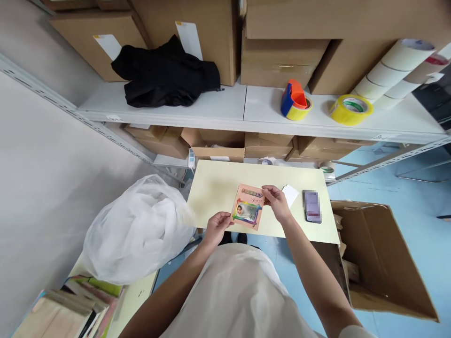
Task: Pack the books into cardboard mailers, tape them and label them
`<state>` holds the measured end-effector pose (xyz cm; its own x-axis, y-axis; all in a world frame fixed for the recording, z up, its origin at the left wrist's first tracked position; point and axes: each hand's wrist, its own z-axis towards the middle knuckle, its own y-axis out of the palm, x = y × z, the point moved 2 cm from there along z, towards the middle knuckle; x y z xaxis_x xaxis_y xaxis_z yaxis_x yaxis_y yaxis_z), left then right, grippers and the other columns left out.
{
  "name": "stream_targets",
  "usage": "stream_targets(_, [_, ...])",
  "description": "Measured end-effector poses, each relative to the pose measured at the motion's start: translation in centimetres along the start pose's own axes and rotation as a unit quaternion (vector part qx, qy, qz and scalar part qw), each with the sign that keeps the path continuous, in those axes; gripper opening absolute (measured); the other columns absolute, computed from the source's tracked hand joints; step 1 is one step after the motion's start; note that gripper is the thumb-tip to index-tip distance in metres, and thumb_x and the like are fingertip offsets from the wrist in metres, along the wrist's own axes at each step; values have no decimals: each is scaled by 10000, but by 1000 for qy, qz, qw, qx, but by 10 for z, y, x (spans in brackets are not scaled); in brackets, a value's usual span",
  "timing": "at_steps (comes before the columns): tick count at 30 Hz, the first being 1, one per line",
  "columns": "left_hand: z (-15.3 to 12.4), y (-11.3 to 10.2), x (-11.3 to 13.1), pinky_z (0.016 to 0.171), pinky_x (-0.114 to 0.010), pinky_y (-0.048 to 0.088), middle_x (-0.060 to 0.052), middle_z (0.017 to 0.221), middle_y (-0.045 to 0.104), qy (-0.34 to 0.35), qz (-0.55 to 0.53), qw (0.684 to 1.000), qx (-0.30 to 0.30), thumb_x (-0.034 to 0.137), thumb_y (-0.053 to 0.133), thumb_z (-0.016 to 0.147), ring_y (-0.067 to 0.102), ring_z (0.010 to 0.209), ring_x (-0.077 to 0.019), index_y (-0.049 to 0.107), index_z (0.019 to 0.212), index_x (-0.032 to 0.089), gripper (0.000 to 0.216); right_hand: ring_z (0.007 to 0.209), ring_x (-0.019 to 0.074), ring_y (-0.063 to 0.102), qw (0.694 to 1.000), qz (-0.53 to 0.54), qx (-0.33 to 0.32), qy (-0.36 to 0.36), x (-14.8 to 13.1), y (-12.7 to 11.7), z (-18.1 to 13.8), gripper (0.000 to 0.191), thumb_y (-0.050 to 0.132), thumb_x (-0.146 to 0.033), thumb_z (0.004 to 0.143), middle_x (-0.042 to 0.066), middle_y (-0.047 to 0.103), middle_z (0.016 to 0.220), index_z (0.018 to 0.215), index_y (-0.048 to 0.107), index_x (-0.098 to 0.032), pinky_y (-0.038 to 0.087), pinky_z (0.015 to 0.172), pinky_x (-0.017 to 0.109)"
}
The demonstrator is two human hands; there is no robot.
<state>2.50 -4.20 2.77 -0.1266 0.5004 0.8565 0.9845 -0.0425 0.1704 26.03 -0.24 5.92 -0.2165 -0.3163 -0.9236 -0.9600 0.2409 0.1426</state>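
A small pinkish-orange book (247,206) with a rainbow-edged picture on its cover is held over the near edge of the pale yellow table (214,188). My left hand (217,226) pinches its lower left edge between thumb and fingers. At its upper right corner, my right hand (276,202) is closed on it too. White slips of paper (290,195) lie on the table just beyond my right hand. Farther right lies a phone (312,206), its screen blurred out.
A large bag of white wrapping (137,230) bulges at the left, above stacked books (59,310). An open cardboard box (384,258) stands at the right. The shelf (232,101) ahead holds black clothing (165,72), a tape dispenser (296,101), yellow tape (351,109) and cartons.
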Motion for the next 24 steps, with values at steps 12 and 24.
stream_targets(12, [43, -31, 13, 759, -324, 502, -61, 839, 691, -32, -13, 997, -73, 462, 742, 641, 623, 706, -142, 663, 930, 155, 429, 972, 196, 570, 973, -118, -124, -155, -15, 34, 35, 241, 657, -329, 742, 53, 595, 1031, 977, 649, -273, 480, 811, 350])
stream_targets(24, [29, -36, 45, 939, -364, 455, -107, 1096, 682, 55, 64, 964, -252, 261, 683, 718, 630, 1026, -235, 622, 1169, 174, 463, 838, 194, 616, 945, -263, -137, -141, -35, 61, 29, 218, 594, -349, 787, 46, 681, 929, 935, 699, -228, 479, 748, 327])
